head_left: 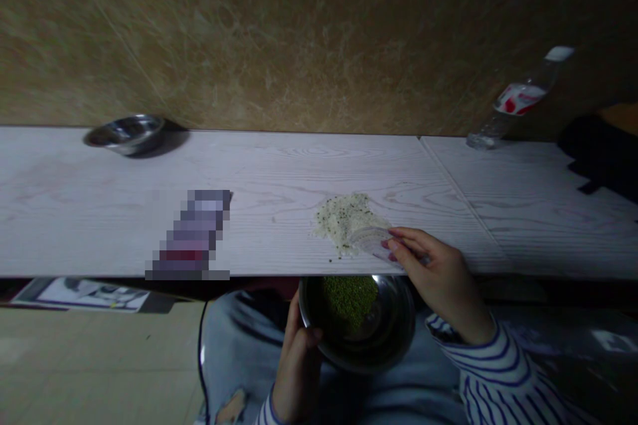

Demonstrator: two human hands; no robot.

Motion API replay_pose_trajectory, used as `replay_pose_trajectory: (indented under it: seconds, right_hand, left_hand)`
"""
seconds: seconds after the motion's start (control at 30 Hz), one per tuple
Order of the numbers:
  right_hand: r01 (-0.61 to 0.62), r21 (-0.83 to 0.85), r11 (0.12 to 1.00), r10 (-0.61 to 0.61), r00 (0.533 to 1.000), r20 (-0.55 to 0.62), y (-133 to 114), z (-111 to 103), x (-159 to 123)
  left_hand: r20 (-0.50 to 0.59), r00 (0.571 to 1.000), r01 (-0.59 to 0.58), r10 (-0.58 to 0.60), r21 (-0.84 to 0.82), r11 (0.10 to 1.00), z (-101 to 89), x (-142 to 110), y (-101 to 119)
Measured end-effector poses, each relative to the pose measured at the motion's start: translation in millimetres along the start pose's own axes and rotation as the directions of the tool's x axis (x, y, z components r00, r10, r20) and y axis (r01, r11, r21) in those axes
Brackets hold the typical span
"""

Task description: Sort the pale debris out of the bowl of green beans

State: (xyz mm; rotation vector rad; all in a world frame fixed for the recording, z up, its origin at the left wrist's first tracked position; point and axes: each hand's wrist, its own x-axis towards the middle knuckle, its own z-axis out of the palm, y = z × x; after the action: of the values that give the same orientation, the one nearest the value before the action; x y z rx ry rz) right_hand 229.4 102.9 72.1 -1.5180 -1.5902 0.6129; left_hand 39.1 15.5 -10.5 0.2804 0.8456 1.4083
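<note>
My left hand (302, 352) grips the rim of a metal bowl (406, 339), which is held at the table's front edge above my lap. Green beans (351, 302), small like mung beans, lie in the bowl's upper left part. My right hand (433, 272) pinches a clear plastic lid (369, 238) between thumb and fingers. Tilted, the lid meets the lower right side of a pile of white rice (343, 216) on the tabletop. Dark specks, probably beans, are scattered through the rice, and a couple lie just in front of it.
The narrow white wood-grain table (269, 166) runs along a marbled wall (249, 33). Another metal bowl (127, 136) stands at the back left. A blurred-out flat item (192, 236) lies left of the rice. To the right are a plastic bottle (518, 99) and a dark cloth-like item (603, 146).
</note>
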Motion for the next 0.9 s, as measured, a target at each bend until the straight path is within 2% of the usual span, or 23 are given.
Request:
replay_pose_trajectory:
  seconds: [0.43,0.73,0.9]
  right_hand:
    - [-0.004,0.055,0.998,0.001,0.997,0.072,-3.6,12.8,-3.8]
    - [-0.056,0.022,0.998,0.055,0.998,0.033,-4.6,-0.9,-8.7]
    - [-0.064,0.016,0.998,0.064,0.997,0.037,-4.9,-1.0,-13.2]
  left_hand:
    - [-0.007,1.000,0.001,-0.001,-0.026,1.000,-1.2,-0.7,2.2]
    - [-0.011,1.000,-0.008,0.008,-0.008,1.000,-4.6,0.6,0.4]
    - [-0.002,1.000,-0.014,0.014,-0.002,1.000,-3.0,-1.2,2.4]
